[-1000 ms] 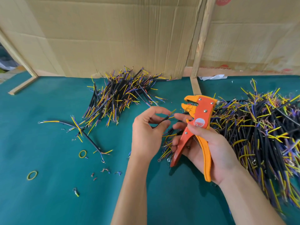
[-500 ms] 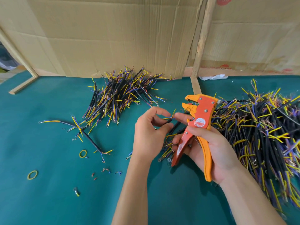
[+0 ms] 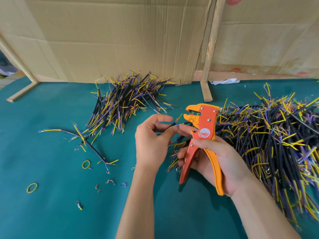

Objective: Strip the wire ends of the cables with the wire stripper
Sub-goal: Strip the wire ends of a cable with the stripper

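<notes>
The left hand (image 3: 151, 142) pinches a cable (image 3: 172, 125) near the open stripper (image 3: 203, 135), which the right hand (image 3: 221, 163) grips above the desk (image 3: 51, 213).

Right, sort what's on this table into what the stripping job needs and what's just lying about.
In the job:
wire stripper, held in the right hand
cable, pinched in the left hand
right cable pile
far cable pile

Lying about:
two rubber bands
loose ring terminal
crumpled paper
</notes>
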